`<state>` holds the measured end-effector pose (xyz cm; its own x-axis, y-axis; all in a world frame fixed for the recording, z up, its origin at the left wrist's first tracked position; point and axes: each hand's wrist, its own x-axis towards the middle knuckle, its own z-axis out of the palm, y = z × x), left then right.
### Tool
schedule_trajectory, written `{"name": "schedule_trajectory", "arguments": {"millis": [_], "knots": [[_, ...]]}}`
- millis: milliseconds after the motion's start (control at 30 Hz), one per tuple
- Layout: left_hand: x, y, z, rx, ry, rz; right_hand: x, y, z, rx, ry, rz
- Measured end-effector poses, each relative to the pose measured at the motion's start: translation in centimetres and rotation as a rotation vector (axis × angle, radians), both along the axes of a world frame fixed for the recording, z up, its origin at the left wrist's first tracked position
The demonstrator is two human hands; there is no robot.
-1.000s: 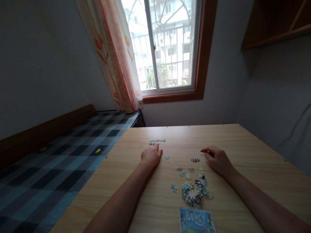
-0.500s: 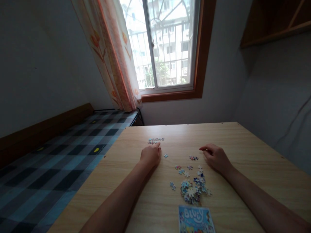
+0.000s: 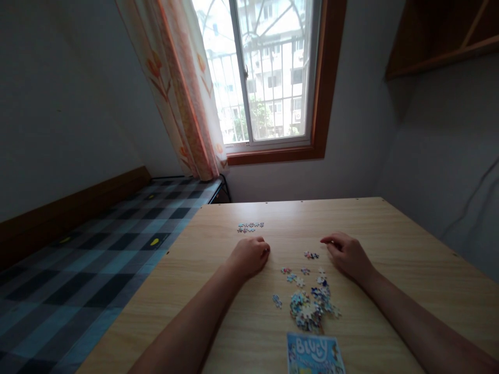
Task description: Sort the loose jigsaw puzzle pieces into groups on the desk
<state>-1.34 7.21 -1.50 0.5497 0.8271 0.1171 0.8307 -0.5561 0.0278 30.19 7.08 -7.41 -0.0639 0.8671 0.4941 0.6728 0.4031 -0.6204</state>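
My left hand (image 3: 251, 254) rests on the table with its fingers curled down over the spot where a loose puzzle piece lay; the piece is now hidden beneath the fingertips. Beyond it lie two short rows of puzzle pieces (image 3: 250, 225). My right hand (image 3: 345, 252) lies to the right, thumb and forefinger drawn together; whether anything small is between them cannot be seen. A few joined-looking pieces (image 3: 311, 255) sit just left of it. Nearer me is a heap of puzzle pieces (image 3: 307, 310), with several loose ones around it, among them a single bluish piece (image 3: 276, 301).
A blue box or booklet marked "Bluey" (image 3: 314, 356) lies at the near edge of view. The wooden table (image 3: 401, 249) reaches toward the window (image 3: 273, 78). A bed with checked cover (image 3: 117, 259) adjoins on the left; a shelf (image 3: 440, 47) hangs upper right.
My left hand has drawn back from the rows, toward me and to the right, covering the loose piece. The lower row is now fully visible. My right hand has stayed put.
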Motion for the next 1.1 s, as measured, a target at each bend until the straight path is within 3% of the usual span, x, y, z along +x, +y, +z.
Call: {"name": "schedule_trajectory", "arguments": {"millis": [133,433,500,633,700,933,1100], "knots": [[-0.2,0.5,-0.5,0.01,-0.019,0.031,-0.1,0.0,0.1,0.003,0.005,0.001],[-0.8,1.4,-1.0,0.1,-0.133,0.32,-0.1,-0.1,0.1,-0.005,0.003,0.0],[-1.4,1.7,-1.1,0.108,-0.196,0.286,-0.1,-0.1,0.1,-0.01,0.004,-0.005],[-2.4,2.1,-1.4,0.029,-0.291,0.021,-0.2,-0.1,0.1,-0.01,0.006,-0.004],[-2.5,2.2,-1.6,-0.004,-0.298,-0.045,-0.2,-0.2,0.2,-0.004,0.009,-0.006],[-1.5,1.5,-1.0,0.013,-0.157,-0.051,-0.1,-0.2,0.3,-0.003,0.0,0.0],[-0.3,0.8,-0.9,0.086,-0.059,0.083,-0.2,-0.2,0.3,-0.002,-0.003,0.012]]}}
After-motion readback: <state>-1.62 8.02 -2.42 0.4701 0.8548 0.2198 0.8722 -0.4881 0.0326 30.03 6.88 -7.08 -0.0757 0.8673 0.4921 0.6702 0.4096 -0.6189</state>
